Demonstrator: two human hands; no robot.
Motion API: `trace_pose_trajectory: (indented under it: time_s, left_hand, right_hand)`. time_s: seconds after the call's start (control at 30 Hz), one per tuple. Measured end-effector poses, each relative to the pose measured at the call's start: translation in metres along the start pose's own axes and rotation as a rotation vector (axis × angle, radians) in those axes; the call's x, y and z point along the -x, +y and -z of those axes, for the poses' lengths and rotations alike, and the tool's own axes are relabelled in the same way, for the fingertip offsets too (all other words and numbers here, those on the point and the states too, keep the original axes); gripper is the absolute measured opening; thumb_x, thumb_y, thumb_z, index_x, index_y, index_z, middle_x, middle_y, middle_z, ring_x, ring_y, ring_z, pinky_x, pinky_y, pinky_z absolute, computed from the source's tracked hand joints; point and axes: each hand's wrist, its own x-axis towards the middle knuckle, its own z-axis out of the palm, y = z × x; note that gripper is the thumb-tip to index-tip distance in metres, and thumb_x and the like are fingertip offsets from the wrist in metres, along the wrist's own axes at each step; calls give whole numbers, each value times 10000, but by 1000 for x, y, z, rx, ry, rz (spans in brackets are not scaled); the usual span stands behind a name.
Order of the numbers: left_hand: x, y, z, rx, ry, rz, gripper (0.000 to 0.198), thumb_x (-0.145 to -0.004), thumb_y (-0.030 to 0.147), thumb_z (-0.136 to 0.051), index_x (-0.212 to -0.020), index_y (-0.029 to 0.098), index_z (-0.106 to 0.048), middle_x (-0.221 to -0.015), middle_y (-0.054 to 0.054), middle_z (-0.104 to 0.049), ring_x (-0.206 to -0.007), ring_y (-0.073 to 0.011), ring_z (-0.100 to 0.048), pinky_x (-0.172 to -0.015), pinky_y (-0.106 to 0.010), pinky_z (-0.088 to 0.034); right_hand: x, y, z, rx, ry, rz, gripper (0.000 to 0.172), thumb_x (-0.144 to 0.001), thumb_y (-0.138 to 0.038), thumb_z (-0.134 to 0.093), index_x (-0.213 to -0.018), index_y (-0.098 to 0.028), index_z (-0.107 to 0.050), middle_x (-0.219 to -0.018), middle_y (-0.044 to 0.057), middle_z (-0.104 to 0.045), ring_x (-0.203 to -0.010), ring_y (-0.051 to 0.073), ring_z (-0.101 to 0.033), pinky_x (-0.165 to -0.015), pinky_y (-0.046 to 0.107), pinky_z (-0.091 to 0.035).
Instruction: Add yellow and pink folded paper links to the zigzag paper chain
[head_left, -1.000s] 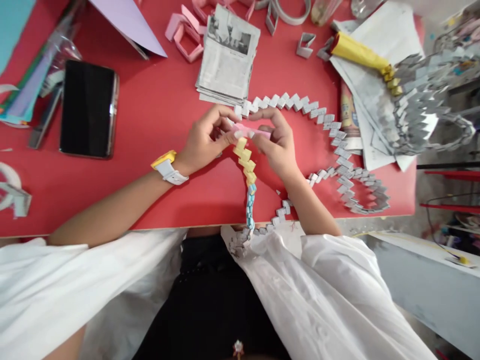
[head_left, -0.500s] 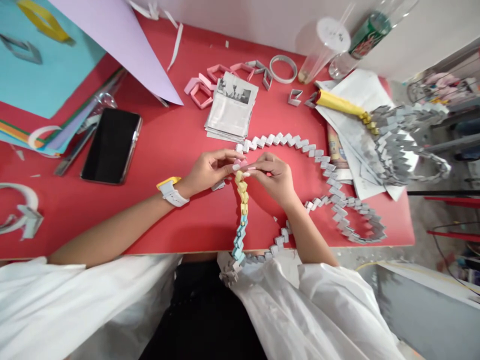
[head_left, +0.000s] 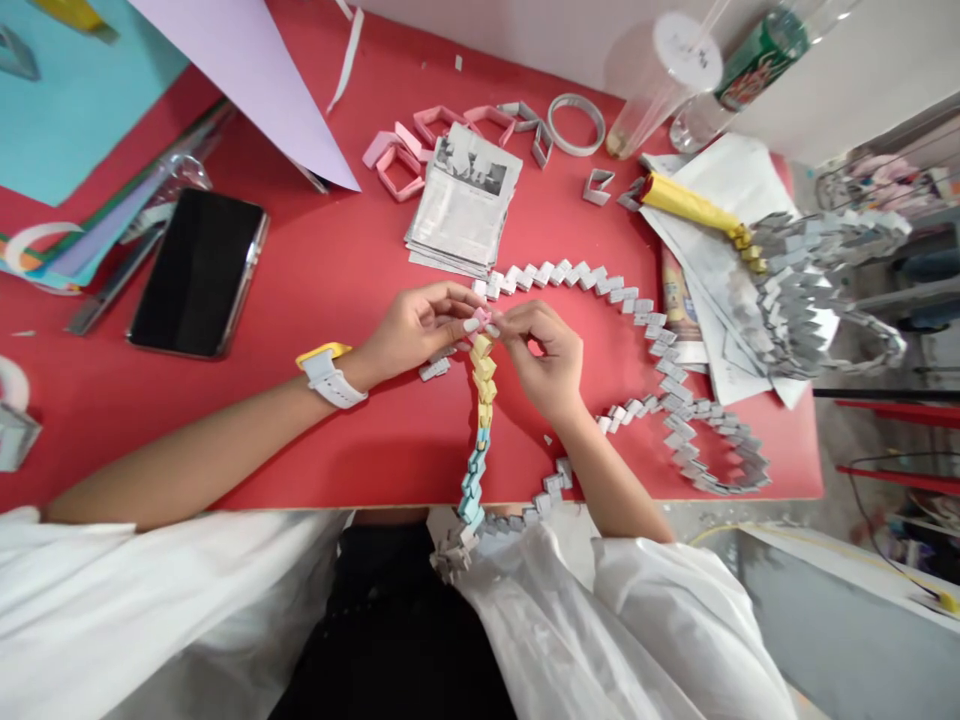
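Evidently, at frame centre, the left hand [head_left: 416, 330] and right hand [head_left: 544, 355] both pinch a small pink folded-paper link [head_left: 481, 317] atop the yellow-and-blue zigzag paper chain [head_left: 482, 385] lying on the red table [head_left: 337, 290]; judged light, limp and crushable, best gripped on the flat link faces.

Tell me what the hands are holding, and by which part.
Both hold a small pink paper piece at the top of the folded paper chain. The left hand pinches its left end, the right hand its right end.
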Motion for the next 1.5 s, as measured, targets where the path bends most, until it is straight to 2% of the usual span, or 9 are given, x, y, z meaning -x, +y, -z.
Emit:
trace_pose_trajectory:
  time_s: [0.17,0.37,0.57,0.83,0.97,1.17,1.37,1.43,1.5]
  left_hand:
    - [-2,0,-1,22,44,8,319,-748,395,-782,-947,171,-673,-814,-48,-717,-639,-134,-673,-591,-283,-617]
    - [-3,-1,-1,27,53,20,337,-735,414,-791,-932,166,-674,-798,-45,-717,-644,-138,-681,-601,-285,-613]
    - [0,0,-5,-118,89,-63,322,-753,453,-767,-899,174,-698,-855,-72,-744,-731,-184,-708,-621,-311,-607]
    - [6,-5,-6,-191,88,-78,213,-731,268,-770,-902,192,-668,-849,-15,-738,-731,-172,-707,-667,-350,-622]
    - [8,-4,-11,-256,139,-70,300,-680,193,-756,-964,177,-662,-881,-18,-742,-757,-169,-710,-707,-334,-628]
    - [10,-4,-10,-321,106,-146,286,-748,213,-693,-1033,225,-685,-950,10,-757,-787,-182,-715,-756,-369,-634]
    - [13,-11,-11,-551,161,-333,310,-782,216,-662,-1090,209,-692,-883,8,-761,-690,-159,-700,-690,-323,-616]
    - [16,-11,-14,-594,182,-391,353,-796,220,-663,-1149,227,-677,-944,12,-764,-721,-161,-711,-732,-327,-616]
    - [19,-10,-17,-556,197,-359,385,-819,248,-669,-1203,233,-657,-1044,-1,-755,-818,-173,-729,-782,-318,-618]
  right_hand:
    - [3,1,-3,75,67,-14,154,-876,-265,-634,-736,-232,-577,-744,-3,-567,-622,125,-480,-595,293,-439]
    - [2,1,-4,68,58,-5,182,-863,-250,-649,-715,-224,-546,-709,-13,-525,-620,120,-473,-589,284,-429]
    - [2,2,-5,90,67,-59,172,-857,-273,-657,-714,-219,-578,-716,-5,-569,-633,125,-495,-579,280,-432]
    - [6,3,-8,52,18,-85,114,-851,-258,-655,-748,-210,-641,-751,10,-594,-650,128,-529,-584,283,-453]
    - [7,0,-10,51,15,-82,96,-850,-236,-645,-756,-217,-649,-758,15,-588,-651,133,-524,-587,292,-448]
    - [7,-2,-12,109,36,-62,104,-844,-196,-611,-748,-221,-640,-736,13,-555,-613,130,-494,-573,291,-435]
    - [8,-4,-13,220,0,0,156,-828,-113,-537,-735,-214,-610,-749,12,-591,-619,126,-504,-606,279,-442]
    - [8,-5,-11,214,44,-40,118,-829,-113,-566,-773,-210,-602,-751,2,-614,-612,118,-503,-605,267,-439]
    - [7,-4,-10,182,103,-124,70,-825,-140,-620,-813,-205,-597,-752,-13,-634,-581,103,-488,-581,251,-431]
